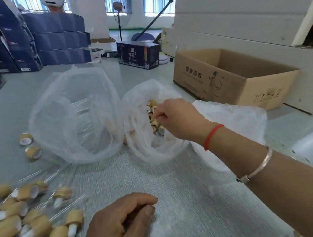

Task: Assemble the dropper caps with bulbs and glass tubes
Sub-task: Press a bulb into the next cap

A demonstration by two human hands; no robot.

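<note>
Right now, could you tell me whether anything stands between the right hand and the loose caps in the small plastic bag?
Nothing visible does. The right hand is already inside the open mouth of the small plastic bag, fingertips down among the bamboo-coloured caps. The bag's rim is folded back around the wrist side, not across the hand's path.

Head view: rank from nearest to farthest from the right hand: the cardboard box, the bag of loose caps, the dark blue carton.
From the right hand:
1. Bag of loose caps, which the hand reaches into.
2. Cardboard box, beyond it to the right.
3. Dark blue carton, far across the table.
</note>
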